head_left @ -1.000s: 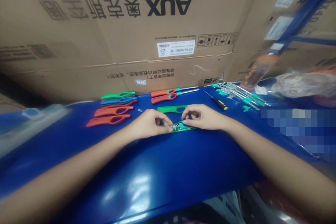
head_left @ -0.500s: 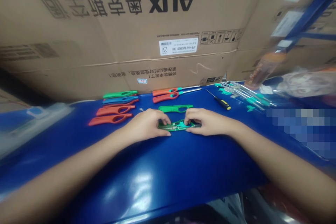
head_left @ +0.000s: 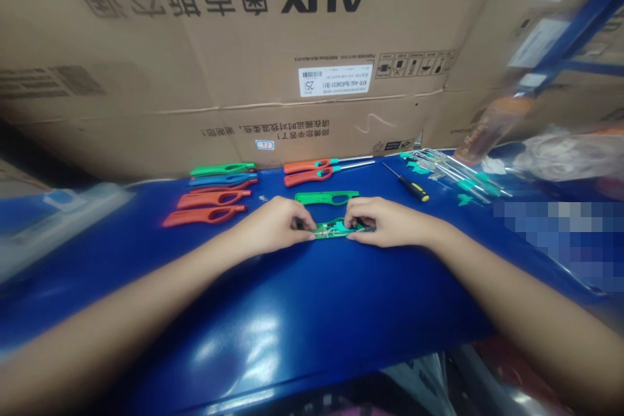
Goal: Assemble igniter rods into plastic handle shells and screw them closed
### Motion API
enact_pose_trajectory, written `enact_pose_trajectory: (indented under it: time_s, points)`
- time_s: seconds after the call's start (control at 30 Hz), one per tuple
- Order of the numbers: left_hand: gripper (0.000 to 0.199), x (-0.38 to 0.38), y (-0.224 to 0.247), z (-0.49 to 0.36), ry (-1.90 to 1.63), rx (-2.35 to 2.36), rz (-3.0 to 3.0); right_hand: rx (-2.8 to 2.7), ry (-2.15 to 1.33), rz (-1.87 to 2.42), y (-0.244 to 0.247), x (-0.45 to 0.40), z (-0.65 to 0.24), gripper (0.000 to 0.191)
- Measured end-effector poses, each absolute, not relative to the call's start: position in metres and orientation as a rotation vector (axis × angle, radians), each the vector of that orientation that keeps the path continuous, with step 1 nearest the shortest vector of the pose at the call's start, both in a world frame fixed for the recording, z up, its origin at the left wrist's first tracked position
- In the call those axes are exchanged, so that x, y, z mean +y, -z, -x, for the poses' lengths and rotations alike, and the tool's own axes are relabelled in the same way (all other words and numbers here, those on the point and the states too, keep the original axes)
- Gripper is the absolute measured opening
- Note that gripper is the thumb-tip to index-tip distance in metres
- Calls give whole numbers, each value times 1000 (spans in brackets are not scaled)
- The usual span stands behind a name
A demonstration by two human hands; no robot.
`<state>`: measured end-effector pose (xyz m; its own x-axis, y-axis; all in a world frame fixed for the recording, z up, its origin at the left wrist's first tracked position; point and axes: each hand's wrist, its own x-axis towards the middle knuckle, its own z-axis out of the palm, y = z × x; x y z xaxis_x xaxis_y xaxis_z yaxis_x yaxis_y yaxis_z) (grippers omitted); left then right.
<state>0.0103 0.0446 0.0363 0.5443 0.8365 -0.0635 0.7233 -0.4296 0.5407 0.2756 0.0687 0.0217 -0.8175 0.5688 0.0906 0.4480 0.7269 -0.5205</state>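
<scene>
Between my hands lies an opened green lighter shell point(head_left: 327, 234) with inner parts showing and a teal trigger piece point(head_left: 340, 227) in it. At its left end my left hand point(head_left: 277, 224) pinches with thumb and fingertips, covering that end. My right hand point(head_left: 377, 221) grips the other end, its fingertips beside the teal piece. Just behind rests another green shell half point(head_left: 324, 197) with a finger-loop opening. A few tiny metal bits point(head_left: 263, 198), too small to name surely, lie beyond my left hand.
Green, blue and red lighter shells point(head_left: 207, 215) lie at the left. Two orange-red lighters point(head_left: 308, 178) with metal tubes sit behind. At right are a black-yellow screwdriver point(head_left: 414, 189), several metal tubes point(head_left: 446, 168) with teal parts, a bottle point(head_left: 492, 130) and a plastic bag point(head_left: 570, 156). A cardboard box point(head_left: 219, 78) walls the back.
My left thumb and fingers have drawn closer together at the shell's left end. My right hand keeps nearly the same hold. The whole view has shifted slightly.
</scene>
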Motion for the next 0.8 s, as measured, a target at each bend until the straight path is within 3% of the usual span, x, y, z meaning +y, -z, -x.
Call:
enact_pose_trajectory:
  time_s: [0.1, 0.27, 0.47, 0.8]
  points:
    - [18, 46, -37, -11, -274, 1306, -2217, -2709, -691, 816, -22, 68, -276, 11]
    - [28, 48, -41, -8, -232, 1335, -2168, -2643, -453, 807, -27, 61, -275, 39]
    - [18, 50, -40, -6, -227, 1355, -2181, -2825, -426, 742, -32, 53, -273, 61]
    - [15, 47, -40, -6, -239, 1284, -2330, -2930, -541, 775, -31, 53, -273, 63]
